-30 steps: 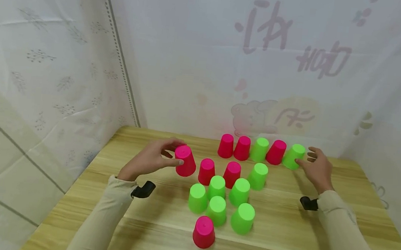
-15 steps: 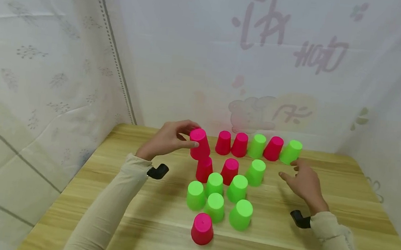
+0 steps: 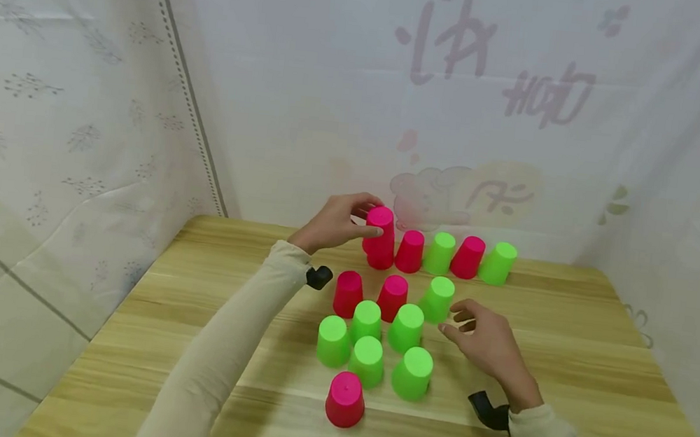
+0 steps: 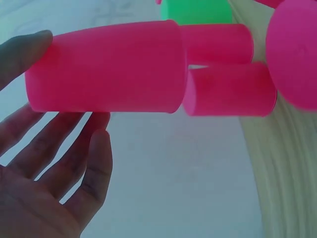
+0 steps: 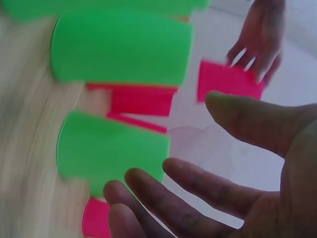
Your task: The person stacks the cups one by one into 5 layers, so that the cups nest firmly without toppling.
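Observation:
My left hand (image 3: pixel 339 224) pinches an upside-down pink cup (image 3: pixel 381 223) between thumb and fingers at the back of the table. In the head view this cup overlaps the leftmost pink cup of the back row, sitting just above it. The left wrist view has the held cup (image 4: pixel 109 69) with its wide rim close by the tops of two pink cups (image 4: pixel 228 91). My right hand (image 3: pixel 486 341) holds nothing; its fingers are spread and relaxed. Its fingertips are right beside a green cup (image 3: pixel 438 299) at the right end of the middle row.
The back row continues with a pink cup (image 3: pixel 410 252), a green cup (image 3: pixel 439 254), another pink cup (image 3: pixel 468 258) and a green cup (image 3: pixel 499 264). Several green cups (image 3: pixel 366 362) and one pink cup (image 3: pixel 345 401) stand nearer on the wooden table (image 3: pixel 557 435). A printed curtain (image 3: pixel 310 102) hangs behind.
My left hand has carried the pink cup right and back, from beside the middle row to over the back row's left end. My right hand has left the back-row green cup and come nearer.

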`<action>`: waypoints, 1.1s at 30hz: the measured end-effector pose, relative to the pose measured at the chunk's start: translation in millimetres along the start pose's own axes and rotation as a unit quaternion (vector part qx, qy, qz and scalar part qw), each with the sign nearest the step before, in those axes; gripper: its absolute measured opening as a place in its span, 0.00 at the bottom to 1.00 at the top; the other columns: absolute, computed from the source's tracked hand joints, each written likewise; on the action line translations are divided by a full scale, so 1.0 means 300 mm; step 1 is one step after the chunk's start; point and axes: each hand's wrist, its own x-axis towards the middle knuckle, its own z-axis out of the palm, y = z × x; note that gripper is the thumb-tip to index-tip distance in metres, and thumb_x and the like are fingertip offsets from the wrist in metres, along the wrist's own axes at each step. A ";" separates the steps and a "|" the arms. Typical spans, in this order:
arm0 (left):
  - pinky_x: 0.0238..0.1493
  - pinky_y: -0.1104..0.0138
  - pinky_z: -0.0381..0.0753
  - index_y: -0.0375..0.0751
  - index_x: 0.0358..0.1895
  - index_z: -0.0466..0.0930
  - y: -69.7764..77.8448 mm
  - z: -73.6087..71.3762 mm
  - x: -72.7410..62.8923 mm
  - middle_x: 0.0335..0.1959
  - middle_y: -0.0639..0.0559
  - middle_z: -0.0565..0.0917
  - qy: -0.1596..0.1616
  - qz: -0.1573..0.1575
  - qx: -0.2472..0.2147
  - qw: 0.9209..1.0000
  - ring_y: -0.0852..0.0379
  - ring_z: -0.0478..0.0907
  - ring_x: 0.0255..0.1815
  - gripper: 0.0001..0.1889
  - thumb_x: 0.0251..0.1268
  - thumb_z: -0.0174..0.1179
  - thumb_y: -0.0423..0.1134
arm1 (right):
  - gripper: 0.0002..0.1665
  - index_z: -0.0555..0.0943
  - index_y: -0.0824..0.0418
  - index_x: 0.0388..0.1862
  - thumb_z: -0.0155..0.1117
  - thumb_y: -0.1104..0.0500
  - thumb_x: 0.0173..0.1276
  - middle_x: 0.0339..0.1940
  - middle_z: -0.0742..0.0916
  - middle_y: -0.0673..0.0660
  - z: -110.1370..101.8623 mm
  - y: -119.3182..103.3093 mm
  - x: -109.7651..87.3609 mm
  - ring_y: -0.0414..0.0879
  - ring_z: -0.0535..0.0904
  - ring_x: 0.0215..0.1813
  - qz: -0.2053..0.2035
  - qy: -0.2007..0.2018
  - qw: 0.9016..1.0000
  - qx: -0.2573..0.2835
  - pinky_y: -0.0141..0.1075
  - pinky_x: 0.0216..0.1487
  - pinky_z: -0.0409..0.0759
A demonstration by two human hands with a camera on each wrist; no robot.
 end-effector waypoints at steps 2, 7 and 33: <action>0.56 0.57 0.86 0.43 0.63 0.76 -0.002 0.024 0.028 0.58 0.46 0.83 0.001 -0.003 -0.003 1.000 0.46 0.81 0.59 0.25 0.63 0.69 0.42 | 0.24 0.80 0.64 0.54 0.69 0.49 0.68 0.50 0.88 0.63 0.015 -0.011 -0.021 0.54 0.87 0.47 -0.004 -0.003 1.000 0.011 0.44 0.45 0.86; 0.58 0.56 0.85 0.42 0.65 0.74 -0.008 0.064 0.078 0.61 0.45 0.81 0.011 -0.012 -0.010 1.000 0.44 0.79 0.61 0.26 0.65 0.67 0.42 | 0.21 0.81 0.61 0.54 0.68 0.50 0.69 0.50 0.89 0.61 0.057 -0.038 -0.073 0.52 0.86 0.48 -0.018 -0.004 0.999 0.035 0.41 0.43 0.86; 0.58 0.58 0.85 0.41 0.67 0.69 -0.053 0.148 0.218 0.58 0.44 0.81 0.045 -0.044 0.000 0.998 0.46 0.78 0.60 0.28 0.67 0.66 0.41 | 0.34 0.78 0.59 0.58 0.81 0.61 0.52 0.53 0.85 0.54 0.152 -0.071 -0.152 0.49 0.80 0.55 -0.048 -0.045 0.994 0.093 0.30 0.42 0.84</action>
